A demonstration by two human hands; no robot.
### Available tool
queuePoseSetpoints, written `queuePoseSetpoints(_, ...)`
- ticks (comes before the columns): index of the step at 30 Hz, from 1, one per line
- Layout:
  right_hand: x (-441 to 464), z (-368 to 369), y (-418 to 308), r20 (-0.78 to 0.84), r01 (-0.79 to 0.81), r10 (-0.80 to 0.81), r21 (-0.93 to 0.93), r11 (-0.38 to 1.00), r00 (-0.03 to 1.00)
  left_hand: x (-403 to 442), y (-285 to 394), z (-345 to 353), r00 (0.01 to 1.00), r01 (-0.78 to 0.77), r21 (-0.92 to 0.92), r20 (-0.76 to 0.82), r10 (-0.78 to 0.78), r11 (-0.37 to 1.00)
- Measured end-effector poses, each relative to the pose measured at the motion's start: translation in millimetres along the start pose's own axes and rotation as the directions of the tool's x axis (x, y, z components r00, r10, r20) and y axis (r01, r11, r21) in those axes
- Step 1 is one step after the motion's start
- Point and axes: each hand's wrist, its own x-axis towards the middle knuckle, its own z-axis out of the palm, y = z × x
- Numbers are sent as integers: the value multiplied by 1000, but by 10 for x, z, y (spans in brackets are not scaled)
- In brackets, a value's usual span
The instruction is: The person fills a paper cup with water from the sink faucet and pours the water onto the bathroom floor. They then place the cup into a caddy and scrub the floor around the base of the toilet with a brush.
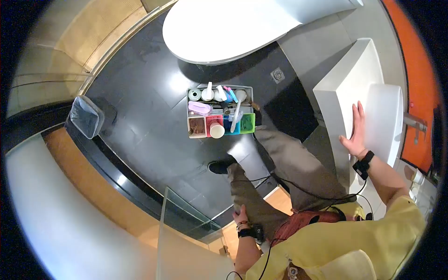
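Note:
My right hand (pixel 357 134) is open on the white counter (pixel 347 84), thumb spread from its fingers, next to the raised white basin (pixel 388 112). Against the side of my trouser leg (pixel 255 198) is my left hand (pixel 241 215). Its fingers are partly hidden, and I cannot tell whether they are closed. On the dark floor ahead sits a divided caddy (pixel 220 87) filled with bottles and brushes. Its front holds coloured bins, among them a green bin (pixel 248 122). A pale paper cup (pixel 216 130) rests at the pink one, and a lilac item (pixel 199 108) lies behind.
A white toilet (pixel 224 30) stands beyond the caddy. At the left is a lined waste bin (pixel 87 116) by a raised dark sill. A glass panel (pixel 186 214) rises near my left side. A drain (pixel 277 75) is set in the floor, and a cable (pixel 308 191) crosses my lap.

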Motion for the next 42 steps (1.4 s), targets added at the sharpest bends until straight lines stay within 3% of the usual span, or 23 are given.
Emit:
queuePoseSetpoints(3,-21,19,-9,-24,-11,12,30,999,1000,59,-111,-33,997,-27,183,70,14,983)
queuePoseSetpoints(5,-19,23,31,-33,11,-10,28,1000,999,203,-172,-72,998,-62,173,32,57,983)
queuePoseSetpoints(7,-21,25,39,-40,13,-12,32,999,999,863,-646,-126,960,-211,85,203,190,974)
queuePoseSetpoints(9,-62,14,24,-60,18,-16,39,999,998,1199,-794,-204,952,-302,341,165,260,890)
queuePoseSetpoints(11,-48,-1,30,-46,-1,2,13,1000,999,980,-504,-249,996,-84,-2,-4,84,996)
queuePoseSetpoints(13,-52,-20,37,-42,-13,13,1,1000,999,739,-214,-480,955,-269,120,163,248,956)
queuePoseSetpoints(16,-169,-49,114,-52,-33,31,-32,999,998,622,-145,-263,971,-209,113,145,192,971)
queuePoseSetpoints(18,-38,-125,-146,-41,-52,48,-113,992,998,1139,-469,-69,995,-97,55,29,96,994)
queuePoseSetpoints(19,-20,-148,-162,-44,-35,32,-77,996,999,876,-340,-252,995,-97,43,-10,98,994)
queuePoseSetpoints(21,-36,-158,-151,-19,-75,74,-36,997,997,278,103,-522,988,-85,267,-102,116,960)
queuePoseSetpoints(22,-44,-162,-127,-25,-69,68,-60,996,997,430,79,-533,987,-92,256,-105,123,962)
queuePoseSetpoints(24,-45,-175,-103,-36,-39,37,-56,998,999,1069,-168,-546,911,-387,732,212,353,560)
queuePoseSetpoints(25,-29,-402,-453,-35,-37,33,-135,990,999,1328,-160,-586,892,-443,702,281,354,558)
queuePoseSetpoints(26,-14,-386,-479,-55,-57,52,-92,994,997,1389,-179,-711,914,-404,427,152,376,809)
queuePoseSetpoints(29,-6,-376,-382,-21,-85,84,-47,995,996,1187,133,-945,956,-286,-105,-103,275,953)
queuePoseSetpoints(30,-11,-374,-331,-34,-55,53,-83,995,998,980,275,-945,969,-205,-294,-196,151,934)
queuePoseSetpoints(31,-30,-405,-333,-29,-48,46,-92,995,999,793,305,-950,972,-196,-301,-189,143,933)
queuePoseSetpoints(34,5,-604,-732,-40,-61,55,-163,985,998,-1,755,-1237,992,77,-477,-48,-113,876)
queuePoseSetpoints(35,4,-578,-659,-44,-40,34,-149,988,998,-43,695,-1135,991,70,-496,-61,-115,866)
queuePoseSetpoints(37,1,-526,-621,-48,-29,22,-152,988,999,81,430,-1065,987,141,-807,69,-145,574)
queuePoseSetpoints(38,4,-496,-562,-49,-26,19,-154,988,999,387,142,-966,1000,-24,-328,-2,25,944)
queuePoseSetpoints(39,3,-490,-540,-39,-24,18,-162,987,999,154,269,-995,971,210,-651,53,-232,729)
queuePoseSetpoints(42,-4,-474,-555,-47,-21,14,-155,988,999,-20,22,-1041,992,127,-520,42,-123,845)
